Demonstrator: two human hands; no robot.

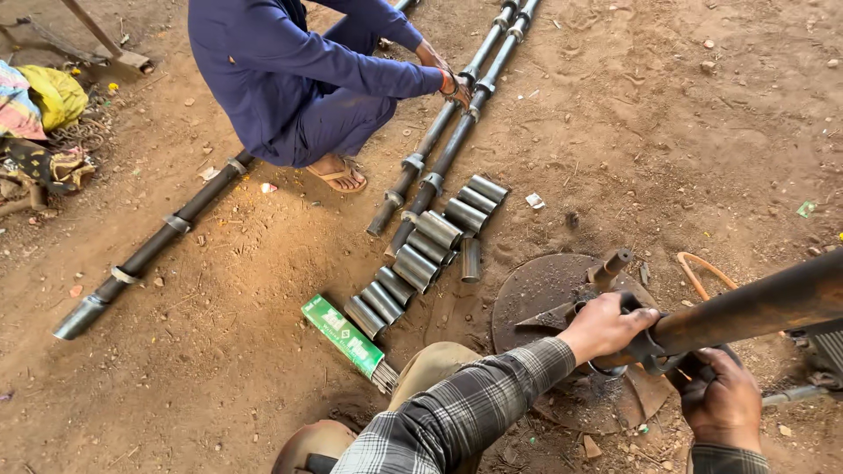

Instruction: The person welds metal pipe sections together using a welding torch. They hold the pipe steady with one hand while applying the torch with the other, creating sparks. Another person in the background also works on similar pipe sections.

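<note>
Pipe (755,303), rusty and long, lies angled over a round metal plate (536,294) on the dirt. Left hand (606,326) is clenched around its collared end; right hand (722,402) grasps beneath it. Short steel sleeves (421,250) lie in rows nearby, beside a green box (342,335).

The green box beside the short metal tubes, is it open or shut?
Open. The green box lies flat on the dirt, and thin rods stick out of its near end.
</note>
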